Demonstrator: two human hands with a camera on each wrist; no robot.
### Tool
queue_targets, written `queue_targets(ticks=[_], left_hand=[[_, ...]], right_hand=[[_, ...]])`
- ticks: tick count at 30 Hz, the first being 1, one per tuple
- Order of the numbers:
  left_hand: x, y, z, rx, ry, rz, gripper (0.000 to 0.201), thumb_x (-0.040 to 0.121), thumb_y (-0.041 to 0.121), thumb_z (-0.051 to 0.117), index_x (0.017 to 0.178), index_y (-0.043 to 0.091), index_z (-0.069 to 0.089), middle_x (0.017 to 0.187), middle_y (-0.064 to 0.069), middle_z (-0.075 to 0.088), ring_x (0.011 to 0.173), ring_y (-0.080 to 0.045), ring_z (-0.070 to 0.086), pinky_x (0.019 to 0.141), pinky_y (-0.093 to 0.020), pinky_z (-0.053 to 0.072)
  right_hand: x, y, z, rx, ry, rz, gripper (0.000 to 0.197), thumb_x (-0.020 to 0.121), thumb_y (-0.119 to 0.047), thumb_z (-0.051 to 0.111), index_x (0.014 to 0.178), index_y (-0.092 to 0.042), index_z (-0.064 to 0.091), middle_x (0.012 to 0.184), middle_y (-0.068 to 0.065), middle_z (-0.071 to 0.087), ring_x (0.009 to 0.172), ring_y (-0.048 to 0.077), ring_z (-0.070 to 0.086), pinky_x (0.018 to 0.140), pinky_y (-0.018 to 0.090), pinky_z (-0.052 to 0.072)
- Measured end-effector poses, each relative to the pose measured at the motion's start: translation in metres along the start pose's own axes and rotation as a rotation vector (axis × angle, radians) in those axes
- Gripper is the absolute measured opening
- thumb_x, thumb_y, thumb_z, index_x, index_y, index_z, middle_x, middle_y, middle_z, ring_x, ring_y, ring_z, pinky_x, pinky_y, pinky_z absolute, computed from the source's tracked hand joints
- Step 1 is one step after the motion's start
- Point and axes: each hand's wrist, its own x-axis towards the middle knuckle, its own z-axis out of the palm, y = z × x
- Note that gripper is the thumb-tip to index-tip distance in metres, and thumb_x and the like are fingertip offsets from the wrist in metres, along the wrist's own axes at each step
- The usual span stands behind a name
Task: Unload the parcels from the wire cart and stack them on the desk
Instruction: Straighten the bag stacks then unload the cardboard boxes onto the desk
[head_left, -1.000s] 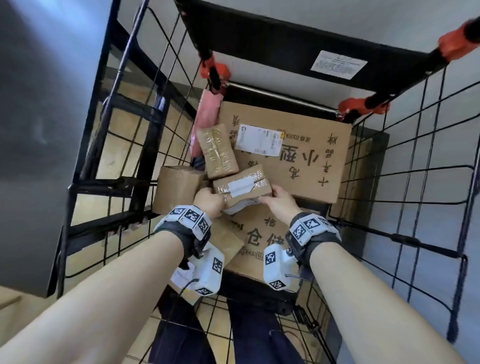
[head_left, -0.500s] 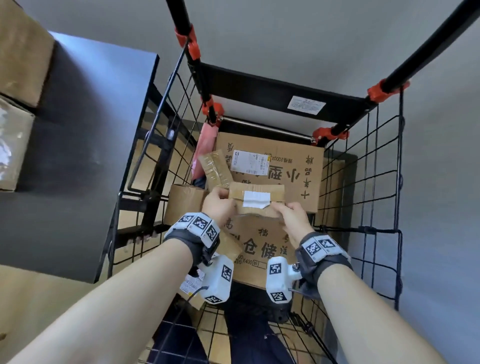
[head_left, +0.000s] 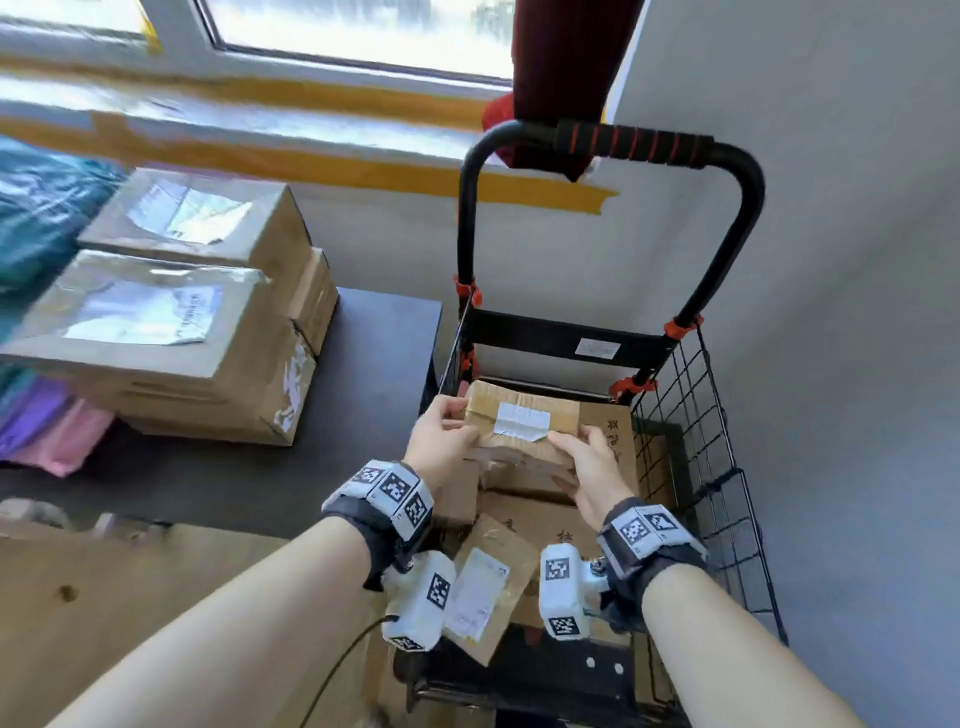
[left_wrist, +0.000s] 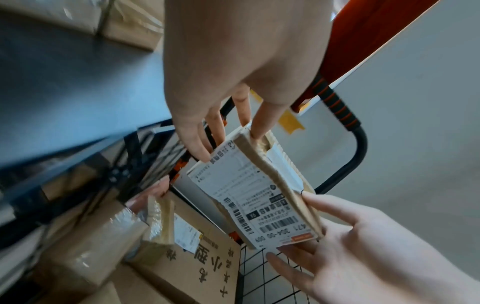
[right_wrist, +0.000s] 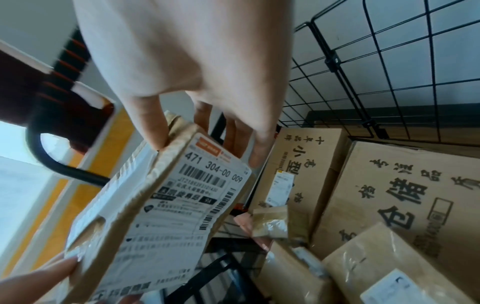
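A small taped cardboard parcel (head_left: 522, 420) (left_wrist: 257, 197) (right_wrist: 161, 216) with a shipping label is held between both hands above the black wire cart (head_left: 691, 447). My left hand (head_left: 441, 441) grips its left end, fingers on the labelled underside and the thumb on top. My right hand (head_left: 587, 467) grips its right end the same way. Below in the cart lie a large printed carton (right_wrist: 405, 195), a second printed carton (right_wrist: 303, 164) and several small parcels (head_left: 488, 582). The dark desk (head_left: 363, 395) stands left of the cart, with a stack of cardboard boxes (head_left: 171, 343) on it.
The cart's handle (head_left: 623, 143) with its red-striped grip rises behind the parcel. A grey wall lies to the right, a window sill with yellow tape at the back. Pink and teal soft bags (head_left: 47, 426) sit at the desk's far left. A wooden floor shows below.
Both hands have lifted the small parcel up out of the cart to about the height of its rim. My head has tilted up, bringing the desk, its boxes and the window into view.
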Motion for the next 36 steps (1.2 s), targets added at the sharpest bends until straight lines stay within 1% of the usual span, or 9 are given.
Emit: queue_targets(ticks=[3,7,15,19,23,26,28,33,36], left_hand=[[-0.033,-0.002,-0.046,-0.037,0.018,0.029,0.036,0.084,0.006,0.058,0.12,0.014,0.054,0.103,-0.008,0.066,0.089,-0.018,0.063,0.073,-0.027,0.051],[-0.067,-0.019,-0.108,-0.05,0.034,0.039,0.035,0.085,0.01,0.061,0.118,0.022,0.054,0.102,-0.005,0.066,0.091,-0.016,0.062,0.082,-0.031,0.051],[-0.099,-0.076,-0.232,-0.12,0.228,-0.015,0.036,0.085,0.005,0.059,0.118,0.02,0.057,0.108,-0.006,0.062,0.103,-0.016,0.057,0.094,-0.034,0.048],[-0.089,-0.105,-0.292,-0.095,0.399,-0.091,0.019,0.081,0.012,0.067,0.098,0.013,0.059,0.108,-0.01,0.063,0.098,-0.021,0.061,0.093,-0.039,0.051],[-0.072,-0.121,-0.338,-0.049,0.452,-0.103,0.022,0.084,0.01,0.066,0.105,0.007,0.062,0.098,-0.012,0.064,0.08,-0.019,0.057,0.074,-0.03,0.046],[-0.058,-0.127,-0.361,-0.008,0.459,-0.107,0.023,0.084,0.016,0.066,0.106,0.01,0.064,0.093,-0.015,0.068,0.066,-0.021,0.055,0.069,-0.031,0.045],[-0.05,-0.129,-0.371,-0.023,0.458,-0.128,0.026,0.086,0.015,0.065,0.111,0.01,0.063,0.09,-0.014,0.066,0.069,-0.021,0.056,0.072,-0.033,0.047],[-0.037,-0.129,-0.381,-0.063,0.452,-0.16,0.042,0.083,-0.006,0.052,0.123,0.007,0.058,0.086,-0.008,0.063,0.067,-0.02,0.055,0.068,-0.031,0.044],[-0.029,-0.131,-0.383,-0.057,0.47,-0.175,0.046,0.084,-0.003,0.051,0.128,0.007,0.054,0.109,-0.013,0.065,0.093,-0.029,0.063,0.086,-0.038,0.052]], right_hand=[[-0.037,-0.004,0.04,-0.005,-0.024,-0.047,0.045,0.086,-0.02,0.063,0.125,-0.016,0.041,0.12,0.01,0.06,0.108,0.026,0.06,0.098,0.045,0.047],[-0.075,0.006,0.095,0.016,-0.073,-0.067,0.036,0.09,-0.015,0.059,0.122,-0.012,0.042,0.108,0.007,0.061,0.09,0.019,0.062,0.079,0.037,0.052],[-0.111,0.042,0.218,-0.121,-0.205,-0.017,0.04,0.089,-0.019,0.062,0.123,-0.01,0.043,0.102,0.004,0.059,0.086,0.014,0.058,0.069,0.029,0.048],[-0.11,0.052,0.28,-0.188,-0.29,-0.015,0.042,0.087,-0.015,0.064,0.124,-0.006,0.047,0.113,0.008,0.06,0.096,0.02,0.059,0.082,0.035,0.051],[-0.102,0.057,0.33,-0.294,-0.334,-0.05,0.04,0.087,-0.012,0.062,0.125,-0.01,0.049,0.118,0.012,0.06,0.108,0.027,0.059,0.093,0.041,0.049],[-0.093,0.058,0.357,-0.372,-0.34,-0.084,0.015,0.086,-0.008,0.056,0.099,-0.016,0.058,0.117,0.025,0.062,0.105,0.037,0.061,0.092,0.043,0.049],[-0.087,0.059,0.369,-0.405,-0.341,-0.101,0.01,0.087,-0.009,0.054,0.085,-0.019,0.057,0.114,0.025,0.063,0.108,0.04,0.059,0.098,0.047,0.048],[-0.08,0.058,0.388,-0.399,-0.349,-0.095,0.019,0.091,-0.013,0.051,0.107,-0.018,0.058,0.107,0.011,0.064,0.108,0.033,0.06,0.101,0.047,0.045],[-0.077,0.061,0.393,-0.418,-0.374,-0.1,0.029,0.09,-0.011,0.05,0.117,-0.012,0.059,0.111,0.011,0.066,0.108,0.032,0.061,0.102,0.048,0.045]])
